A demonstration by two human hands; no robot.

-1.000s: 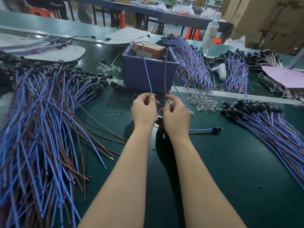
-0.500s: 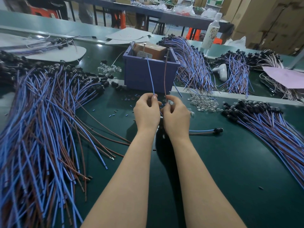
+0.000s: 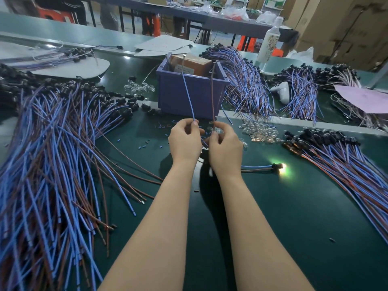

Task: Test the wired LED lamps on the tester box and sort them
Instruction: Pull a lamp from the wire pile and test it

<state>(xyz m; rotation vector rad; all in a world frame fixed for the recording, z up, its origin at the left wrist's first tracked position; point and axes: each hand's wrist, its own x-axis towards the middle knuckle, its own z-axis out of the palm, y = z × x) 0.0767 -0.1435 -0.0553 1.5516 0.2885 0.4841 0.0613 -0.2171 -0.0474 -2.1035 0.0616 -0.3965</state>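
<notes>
The lamp is now glowing (it is passing, likely). Your left hand is pinching the blue wire, your right hand the brown wire.

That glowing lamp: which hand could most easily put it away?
Probably the right hand, pinching the brown wire: the lit lamp lies just right of that wrist, a lamp pile further right. The left hand, on the blue wire, would cross over.

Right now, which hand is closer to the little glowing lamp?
Right. The right hand is up-left of the glowing lamp; the left hand is farther left, past it.
</notes>
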